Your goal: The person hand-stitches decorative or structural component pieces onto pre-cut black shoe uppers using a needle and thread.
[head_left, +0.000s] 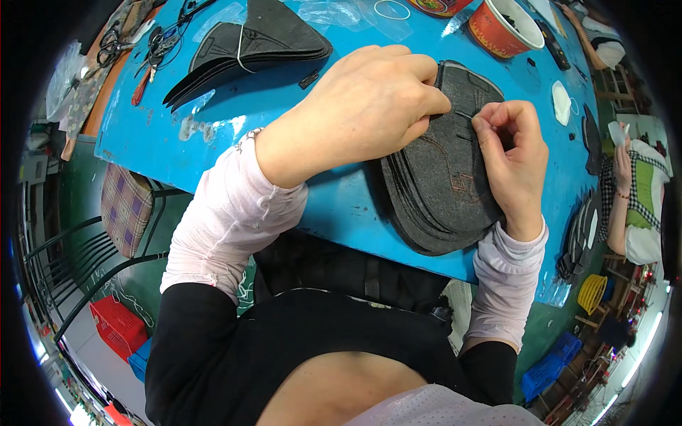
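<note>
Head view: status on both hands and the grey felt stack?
Left hand pressing on the grey felt stack, fingers at its top edge. Right hand pinching the top piece. Stack at blue table edge, nothing in the way.

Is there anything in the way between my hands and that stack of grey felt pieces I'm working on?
Nothing visible. The left hand and right hand both rest directly on the top piece of the grey felt stack on the blue table, fingertips pinching at its surface.
</note>
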Tool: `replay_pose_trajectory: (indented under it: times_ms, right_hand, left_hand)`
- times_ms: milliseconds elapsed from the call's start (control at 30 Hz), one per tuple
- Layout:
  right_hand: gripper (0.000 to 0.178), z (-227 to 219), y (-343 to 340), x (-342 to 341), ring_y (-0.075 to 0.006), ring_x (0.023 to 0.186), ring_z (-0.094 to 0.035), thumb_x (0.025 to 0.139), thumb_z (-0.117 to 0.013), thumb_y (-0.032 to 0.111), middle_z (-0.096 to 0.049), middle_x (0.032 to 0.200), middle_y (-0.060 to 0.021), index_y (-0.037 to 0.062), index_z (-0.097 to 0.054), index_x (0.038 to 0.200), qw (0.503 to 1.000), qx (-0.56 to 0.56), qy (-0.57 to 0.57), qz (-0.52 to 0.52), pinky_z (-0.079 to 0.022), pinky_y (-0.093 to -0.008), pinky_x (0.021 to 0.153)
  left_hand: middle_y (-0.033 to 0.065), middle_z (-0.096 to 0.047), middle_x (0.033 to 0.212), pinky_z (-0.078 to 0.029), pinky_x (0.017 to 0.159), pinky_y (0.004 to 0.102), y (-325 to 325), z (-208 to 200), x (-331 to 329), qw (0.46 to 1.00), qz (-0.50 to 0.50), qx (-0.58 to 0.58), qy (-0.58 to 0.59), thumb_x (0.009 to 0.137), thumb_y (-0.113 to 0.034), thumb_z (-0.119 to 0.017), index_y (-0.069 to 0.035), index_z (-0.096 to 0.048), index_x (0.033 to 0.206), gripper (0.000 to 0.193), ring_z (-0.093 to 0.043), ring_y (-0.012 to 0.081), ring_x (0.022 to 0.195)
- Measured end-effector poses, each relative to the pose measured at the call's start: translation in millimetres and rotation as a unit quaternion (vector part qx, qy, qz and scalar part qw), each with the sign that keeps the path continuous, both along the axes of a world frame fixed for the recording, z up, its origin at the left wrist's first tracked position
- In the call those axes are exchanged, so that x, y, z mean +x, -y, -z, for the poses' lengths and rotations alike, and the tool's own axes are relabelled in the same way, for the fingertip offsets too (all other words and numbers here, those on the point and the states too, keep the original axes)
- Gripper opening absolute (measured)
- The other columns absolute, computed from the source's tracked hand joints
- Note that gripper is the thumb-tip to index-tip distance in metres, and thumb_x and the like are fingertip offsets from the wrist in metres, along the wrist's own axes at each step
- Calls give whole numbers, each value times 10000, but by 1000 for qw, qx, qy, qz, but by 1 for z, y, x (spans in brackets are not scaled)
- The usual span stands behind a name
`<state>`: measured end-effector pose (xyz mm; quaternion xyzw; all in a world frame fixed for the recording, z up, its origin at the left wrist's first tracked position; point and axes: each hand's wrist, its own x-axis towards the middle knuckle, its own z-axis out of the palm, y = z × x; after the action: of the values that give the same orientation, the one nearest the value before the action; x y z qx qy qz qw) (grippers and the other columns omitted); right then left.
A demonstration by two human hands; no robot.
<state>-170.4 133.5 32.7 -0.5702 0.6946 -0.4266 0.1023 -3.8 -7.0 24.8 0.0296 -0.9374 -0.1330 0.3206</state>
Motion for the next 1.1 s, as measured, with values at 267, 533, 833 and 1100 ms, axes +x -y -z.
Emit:
replay_pose_trajectory:
  times_ms: [267, 533, 833, 1100]
  right_hand:
    - [176, 0, 7, 2, -108, 627, -576, 805, -647, -21, -602, 735, -40, 36, -489, 858, 1000, -12, -25, 6, -466, -242, 580]
    - [109, -13, 1, -11, -146, 680, -612, 804, -641, -8, -649, 838, -73, 52, -675, 889, 992, -69, -92, 48, -473, -241, 615]
    - [174, -9, 2, 0, -214, 779, -557, 711, -637, -2, -598, 817, -1, 110, -705, 825, 930, -36, -365, -13, -443, -338, 695]
    - [246, 2, -4, -16, -140, 821, -592, 796, -584, -34, -648, 912, -31, 88, -702, 975, 985, -124, -111, 47, -472, -281, 735]
  left_hand:
    - [54, -568, 844, -453, 688, 355, -5, -2, -3, 999, -9, -26, 20, 688, -56, -680, -94, -693, 920, 235, -560, 239, 766]
    - [52, -568, 886, -445, 703, 348, -7, 1, -6, 999, -14, -27, 37, 726, -79, -670, -116, -702, 994, 273, -548, 233, 787]
    - [58, -569, 884, -450, 712, 345, -10, -2, -6, 996, -36, -40, 65, 734, -78, -661, -111, -698, 999, 269, -550, 240, 796]
    - [55, -611, 875, -480, 692, 328, -2, -4, -8, 999, -27, 22, 7, 761, -48, -672, -77, -661, 1058, 299, -595, 205, 777]
